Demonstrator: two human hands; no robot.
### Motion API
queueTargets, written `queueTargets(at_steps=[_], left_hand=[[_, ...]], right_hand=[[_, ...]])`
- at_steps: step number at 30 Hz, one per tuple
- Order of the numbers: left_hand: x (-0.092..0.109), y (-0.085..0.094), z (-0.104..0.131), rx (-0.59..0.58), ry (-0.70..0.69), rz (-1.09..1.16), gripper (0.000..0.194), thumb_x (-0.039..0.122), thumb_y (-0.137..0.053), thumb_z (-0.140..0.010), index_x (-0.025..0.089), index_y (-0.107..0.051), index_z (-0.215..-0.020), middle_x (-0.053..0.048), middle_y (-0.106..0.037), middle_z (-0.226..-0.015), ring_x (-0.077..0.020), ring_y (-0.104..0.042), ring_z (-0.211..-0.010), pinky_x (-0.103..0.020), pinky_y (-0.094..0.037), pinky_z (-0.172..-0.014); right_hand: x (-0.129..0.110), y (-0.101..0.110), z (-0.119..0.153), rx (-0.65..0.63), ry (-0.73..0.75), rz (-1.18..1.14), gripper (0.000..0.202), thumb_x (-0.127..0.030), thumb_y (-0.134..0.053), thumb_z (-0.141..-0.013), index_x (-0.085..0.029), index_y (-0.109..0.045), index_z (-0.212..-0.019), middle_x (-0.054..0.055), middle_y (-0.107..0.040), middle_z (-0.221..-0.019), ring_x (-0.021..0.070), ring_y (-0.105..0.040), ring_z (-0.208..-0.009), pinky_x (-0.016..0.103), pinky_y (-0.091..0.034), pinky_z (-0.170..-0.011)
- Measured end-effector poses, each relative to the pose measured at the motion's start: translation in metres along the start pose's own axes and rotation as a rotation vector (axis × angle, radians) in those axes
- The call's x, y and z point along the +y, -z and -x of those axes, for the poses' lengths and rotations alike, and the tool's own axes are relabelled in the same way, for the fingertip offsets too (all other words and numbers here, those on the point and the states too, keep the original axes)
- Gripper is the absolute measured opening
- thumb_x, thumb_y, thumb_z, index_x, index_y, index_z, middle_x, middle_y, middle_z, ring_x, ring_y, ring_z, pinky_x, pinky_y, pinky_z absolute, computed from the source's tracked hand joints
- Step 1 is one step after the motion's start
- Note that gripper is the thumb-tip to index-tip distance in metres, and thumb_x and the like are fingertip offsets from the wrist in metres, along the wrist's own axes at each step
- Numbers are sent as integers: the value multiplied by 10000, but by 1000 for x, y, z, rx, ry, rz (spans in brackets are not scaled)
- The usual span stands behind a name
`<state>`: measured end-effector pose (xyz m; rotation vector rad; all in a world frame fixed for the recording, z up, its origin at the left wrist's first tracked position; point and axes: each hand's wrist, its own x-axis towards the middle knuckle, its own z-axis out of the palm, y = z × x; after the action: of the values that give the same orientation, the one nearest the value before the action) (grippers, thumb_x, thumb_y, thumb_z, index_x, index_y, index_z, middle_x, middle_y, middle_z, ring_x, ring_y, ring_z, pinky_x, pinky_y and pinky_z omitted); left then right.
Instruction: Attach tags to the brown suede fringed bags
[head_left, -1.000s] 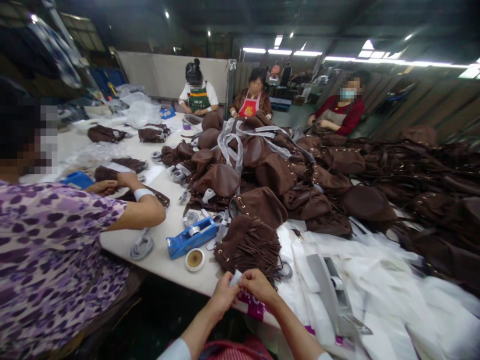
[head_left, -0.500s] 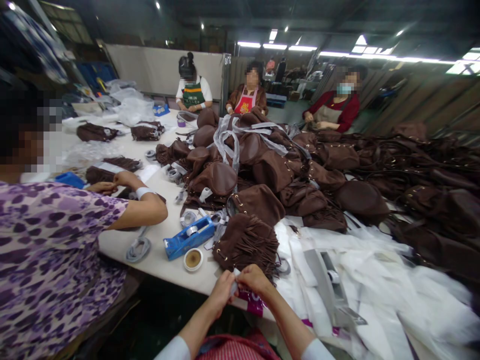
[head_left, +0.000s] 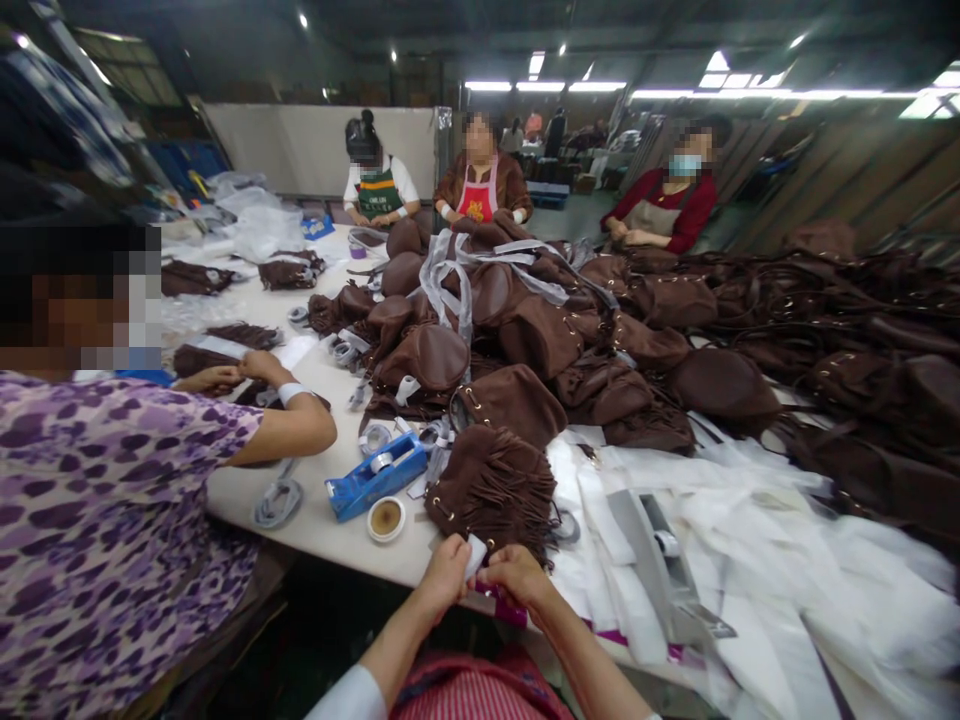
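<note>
Near the table's front edge, my left hand (head_left: 448, 572) is closed on a small white strip (head_left: 475, 556), which sticks up between my two hands. Just right of it, my right hand (head_left: 517, 575) has its fingers pinched at the strip's lower end; whether they grip the strip or something thin on it is too small to tell. Directly beyond both hands lies a brown fringed bag (head_left: 491, 490) with gold eyelets. A blue tape dispenser (head_left: 377, 475) and a round white tub (head_left: 386, 520) with a tan inside stand to the left of the bag.
Brown bags (head_left: 540, 335) are heaped across the middle and right. A grey tape dispenser (head_left: 667, 570) lies among white plastic sheets (head_left: 780, 560) at the right. A person in a purple patterned shirt (head_left: 112, 480) works close on the left; three people are across the table.
My right hand has shifted slightly right and down, and more of the white strip shows between my hands. The view has moved a little.
</note>
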<state>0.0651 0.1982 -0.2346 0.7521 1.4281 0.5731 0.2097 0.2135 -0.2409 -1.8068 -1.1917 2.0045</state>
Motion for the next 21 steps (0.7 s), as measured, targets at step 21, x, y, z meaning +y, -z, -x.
queueTargets(at_steps=[21], left_hand=[[-11,1,10,-23,59,57,330,525,-425,-881,204,-498,-856,68,-492,-383,-95,-410,-280,-181,-228,-362]], right_hand=[[17,-29,9,-271,-35,-581,164,-297,-601,-698,-148,-583,-632,10,-598,-544,75,-474,-450,176,-218,-391]])
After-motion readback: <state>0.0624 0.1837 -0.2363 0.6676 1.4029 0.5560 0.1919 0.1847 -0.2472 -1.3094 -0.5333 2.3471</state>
